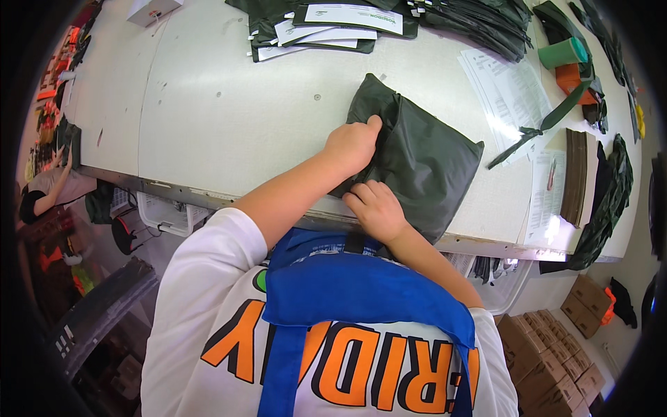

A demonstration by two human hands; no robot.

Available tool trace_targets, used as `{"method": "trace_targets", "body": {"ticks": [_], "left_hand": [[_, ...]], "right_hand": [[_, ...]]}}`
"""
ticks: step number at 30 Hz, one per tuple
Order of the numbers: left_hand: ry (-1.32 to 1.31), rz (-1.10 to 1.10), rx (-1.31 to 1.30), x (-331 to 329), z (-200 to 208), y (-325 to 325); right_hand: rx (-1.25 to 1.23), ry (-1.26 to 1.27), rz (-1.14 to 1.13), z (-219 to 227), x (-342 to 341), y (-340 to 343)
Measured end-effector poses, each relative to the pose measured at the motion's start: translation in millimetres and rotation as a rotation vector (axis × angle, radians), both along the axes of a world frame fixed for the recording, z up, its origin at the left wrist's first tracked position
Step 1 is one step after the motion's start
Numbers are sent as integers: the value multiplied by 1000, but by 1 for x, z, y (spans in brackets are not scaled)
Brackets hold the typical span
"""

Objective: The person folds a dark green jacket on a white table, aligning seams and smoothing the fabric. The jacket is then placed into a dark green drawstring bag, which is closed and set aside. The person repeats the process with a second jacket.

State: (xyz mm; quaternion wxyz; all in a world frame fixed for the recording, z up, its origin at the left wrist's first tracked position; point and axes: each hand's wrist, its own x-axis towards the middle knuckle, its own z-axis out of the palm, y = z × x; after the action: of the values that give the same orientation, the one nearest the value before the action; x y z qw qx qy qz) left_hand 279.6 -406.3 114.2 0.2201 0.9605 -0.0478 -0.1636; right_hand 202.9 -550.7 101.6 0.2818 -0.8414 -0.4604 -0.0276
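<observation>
A dark, puffy fabric pouch lies tilted on the pale tabletop, its lower corner near the front edge. A long seam or opening runs down its left part. At the upper stretch of that seam, my left hand is closed on the fabric, thumb uppermost and the other fingers curled under. My right hand pinches the same line lower down, close to the table's edge. What the fingertips hold inside the fold is hidden, and so are the pouch's contents.
Dark packages with white labels and stacked dark bags lie at the back. Printed sheets, a green roll and a dark strap sit to the right. White bins hang below the table; cardboard boxes stand lower right. Another person works far left.
</observation>
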Motion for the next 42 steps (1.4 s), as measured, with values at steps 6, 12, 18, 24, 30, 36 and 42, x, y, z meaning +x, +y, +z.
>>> {"method": "trace_targets", "body": {"ticks": [6,12,18,24,30,36,42], "left_hand": [[-2,-1,0,-1,-3,0],[-120,137,-320,-15,0,20],[-432,201,-496,-113,29,35],[-675,217,-384,-111,22,34],[-784,241,-462,-113,16,38],[-723,257,-462,-113,11,39],[-726,348,-501,-114,10,39]], "right_hand": [[38,20,-28,2,-1,3],[127,106,-127,20,5,11],[252,245,-250,42,13,24],[273,248,-243,60,16,39],[271,264,-266,65,10,45],[294,245,-296,62,10,51],[205,262,-358,61,6,60]]}}
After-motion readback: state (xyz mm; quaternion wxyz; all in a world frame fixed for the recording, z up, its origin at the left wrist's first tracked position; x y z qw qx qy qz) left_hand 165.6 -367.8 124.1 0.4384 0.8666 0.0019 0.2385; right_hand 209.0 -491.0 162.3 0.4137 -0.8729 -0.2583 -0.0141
